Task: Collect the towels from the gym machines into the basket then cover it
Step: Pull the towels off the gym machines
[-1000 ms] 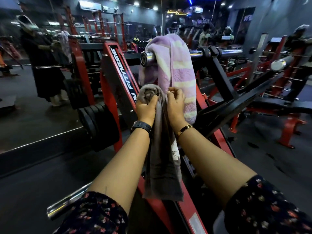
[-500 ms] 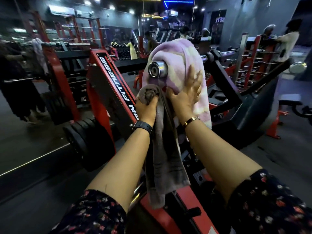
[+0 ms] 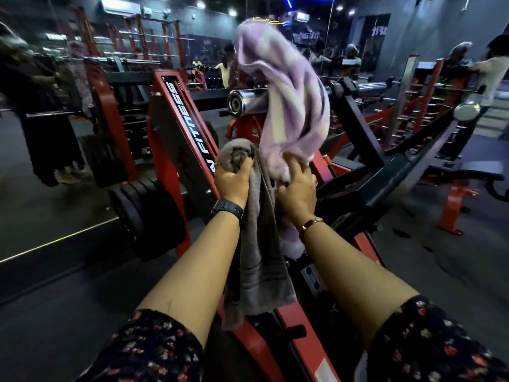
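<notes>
My left hand (image 3: pixel 232 181) is closed around the bunched top of a grey-brown towel (image 3: pixel 257 260), which hangs down between my forearms. My right hand (image 3: pixel 297 193) grips the lower part of a purple and cream striped towel (image 3: pixel 286 92). That striped towel is blurred, its upper part lifted above and draped over the chrome bar (image 3: pixel 242 102) of the red and black gym machine (image 3: pixel 176 128). No basket is in view.
Black weight plates (image 3: pixel 146 213) hang on the machine at the left. A mirror wall at the left reflects a person in dark clothes (image 3: pixel 44 111). More red racks and benches (image 3: pixel 457 194) stand at the right, with people at the far right. Dark floor lies on both sides.
My right hand went from flat on the striped towel over the bar to gripping its lower part and pulling; the towel's top has risen above the bar. The left hand keeps the grey towel.
</notes>
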`<state>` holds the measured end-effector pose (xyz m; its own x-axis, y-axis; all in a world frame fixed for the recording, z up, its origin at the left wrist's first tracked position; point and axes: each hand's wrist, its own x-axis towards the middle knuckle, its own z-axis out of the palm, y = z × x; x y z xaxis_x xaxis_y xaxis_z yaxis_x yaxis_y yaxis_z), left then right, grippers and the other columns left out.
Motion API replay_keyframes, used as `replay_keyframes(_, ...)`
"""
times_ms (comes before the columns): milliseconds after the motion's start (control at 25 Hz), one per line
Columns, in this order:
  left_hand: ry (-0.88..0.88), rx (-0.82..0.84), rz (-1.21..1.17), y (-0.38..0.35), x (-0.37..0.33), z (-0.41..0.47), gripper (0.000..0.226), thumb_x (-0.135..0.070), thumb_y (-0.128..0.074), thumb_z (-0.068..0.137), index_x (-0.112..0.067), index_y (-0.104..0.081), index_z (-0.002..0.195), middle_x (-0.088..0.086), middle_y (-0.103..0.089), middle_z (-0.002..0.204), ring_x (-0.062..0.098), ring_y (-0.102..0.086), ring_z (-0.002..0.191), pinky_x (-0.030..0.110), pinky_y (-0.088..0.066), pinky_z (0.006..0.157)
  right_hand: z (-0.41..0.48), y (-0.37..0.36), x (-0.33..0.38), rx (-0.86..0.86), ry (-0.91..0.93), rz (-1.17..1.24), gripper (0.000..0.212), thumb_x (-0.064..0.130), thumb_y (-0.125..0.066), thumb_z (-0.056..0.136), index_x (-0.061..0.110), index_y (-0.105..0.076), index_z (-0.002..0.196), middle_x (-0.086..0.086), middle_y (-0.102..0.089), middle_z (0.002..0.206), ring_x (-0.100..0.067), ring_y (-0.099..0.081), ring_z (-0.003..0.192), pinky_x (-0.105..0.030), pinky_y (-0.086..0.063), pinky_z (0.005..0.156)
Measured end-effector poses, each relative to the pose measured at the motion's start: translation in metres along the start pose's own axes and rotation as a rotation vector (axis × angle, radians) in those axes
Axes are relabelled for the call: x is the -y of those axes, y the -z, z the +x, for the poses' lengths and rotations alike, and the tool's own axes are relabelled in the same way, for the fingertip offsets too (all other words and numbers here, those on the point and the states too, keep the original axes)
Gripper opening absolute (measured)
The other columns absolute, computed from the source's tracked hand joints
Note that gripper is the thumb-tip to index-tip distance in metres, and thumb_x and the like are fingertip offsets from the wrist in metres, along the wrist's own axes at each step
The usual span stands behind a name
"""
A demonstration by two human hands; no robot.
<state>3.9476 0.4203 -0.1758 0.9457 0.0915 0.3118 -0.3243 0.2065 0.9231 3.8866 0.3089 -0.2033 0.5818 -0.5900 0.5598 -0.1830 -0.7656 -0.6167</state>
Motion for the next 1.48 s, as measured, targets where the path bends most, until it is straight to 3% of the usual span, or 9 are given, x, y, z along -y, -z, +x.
replay_keyframes(200,-0.041,-0.123,-0.084,0.019,-0.010,-0.034,0.069,-0.038,-0.071,0.057,0.001,-0.059,0.112,0.012,-0.066,0.108,0.018,-0.062,0.097,0.017,-0.049,0.083,-0.036,0.017,-0.024,0.229,-0.026,-0.178,0.020,0.022,-0.059,0.076,0.013,-0.069,0.091,-0.015,-0.067,0.102,-0.038,-0.061,0.097,-0.037,-0.047,0.074)
replay_keyframes(360,-0.088,-0.193,-0.079,0.037,-0.012,-0.058,0.070,-0.037,-0.068,0.056,0.009,-0.058,0.108,0.015,-0.066,0.106,0.017,-0.061,0.093,0.007,-0.047,0.077,-0.057,0.028,-0.013,0.395,0.115,-0.230,0.023,0.024,-0.053,0.080,0.016,-0.071,0.093,-0.012,-0.071,0.099,-0.035,-0.062,0.096,-0.036,-0.049,0.074)
replay_keyframes(680,-0.110,-0.289,-0.008,0.105,-0.033,-0.070,0.054,-0.017,-0.070,0.068,0.008,-0.056,0.113,0.018,-0.064,0.111,0.022,-0.061,0.099,0.011,-0.050,0.081,-0.077,0.038,0.031,0.298,0.232,0.414,0.037,0.031,-0.044,0.063,0.019,-0.073,0.084,-0.013,-0.071,0.077,-0.030,-0.064,0.076,-0.041,-0.050,0.069)
replay_keyframes(840,-0.112,-0.169,-0.095,0.147,-0.058,-0.069,0.064,-0.026,-0.067,0.059,0.008,-0.056,0.112,0.018,-0.063,0.109,0.013,-0.060,0.090,0.009,-0.048,0.074,-0.076,0.050,0.075,0.450,0.208,0.785,0.012,0.014,-0.049,0.062,0.022,-0.054,0.055,0.006,-0.048,0.055,-0.006,-0.041,0.055,-0.025,-0.034,0.053)
replay_keyframes(960,-0.048,-0.049,-0.176,0.178,-0.074,-0.067,0.039,-0.028,-0.066,0.062,-0.009,-0.058,0.094,0.002,-0.061,0.084,-0.003,-0.061,0.066,0.014,-0.049,0.065,-0.085,0.057,0.109,0.623,0.223,0.953,0.010,0.002,-0.044,0.064,0.002,-0.052,0.058,0.017,-0.043,0.050,-0.001,-0.035,0.050,-0.020,-0.027,0.048)
replay_keyframes(1080,0.115,-0.033,-0.220,0.211,-0.084,-0.063,0.013,-0.015,-0.061,0.079,-0.008,-0.059,0.090,-0.003,-0.063,0.069,0.001,-0.061,0.058,0.018,-0.050,0.057,-0.106,0.049,0.140,0.687,0.186,1.035,0.010,0.004,-0.046,0.066,0.001,-0.056,0.065,0.007,-0.047,0.056,-0.006,-0.039,0.057,-0.023,-0.031,0.053)
replay_keyframes(1240,0.239,-0.015,-0.168,0.271,-0.083,-0.059,0.040,-0.034,-0.069,0.059,-0.009,-0.062,0.091,0.007,-0.061,0.083,0.017,-0.060,0.076,0.029,-0.049,0.071,-0.152,0.027,0.183,0.690,0.183,1.090,0.029,0.007,-0.046,0.073,0.012,-0.059,0.099,-0.002,-0.058,0.096,-0.008,-0.053,0.088,-0.020,-0.044,0.080)
replay_keyframes(1400,0.249,-0.087,-0.041,0.310,-0.102,-0.078,0.011,-0.018,-0.056,0.089,-0.008,-0.061,0.087,0.004,-0.060,0.077,0.006,-0.063,0.063,0.014,-0.049,0.054,-0.190,0.011,0.211,0.815,0.110,1.103,0.050,0.040,-0.059,0.078,0.043,-0.051,0.127,0.000,-0.044,0.138,-0.013,-0.046,0.127,-0.035,-0.041,0.107)
replay_keyframes(1480,0.247,-0.118,0.032,0.333,-0.108,-0.084,0.027,-0.026,-0.049,0.095,-0.003,-0.060,0.105,0.004,-0.061,0.090,0.009,-0.064,0.078,0.016,-0.052,0.069,-0.208,0.010,0.229,0.928,0.087,1.145,0.065,0.053,-0.063,0.080,0.037,-0.040,0.139,0.002,-0.040,0.142,-0.010,-0.048,0.125,-0.031,-0.044,0.105)
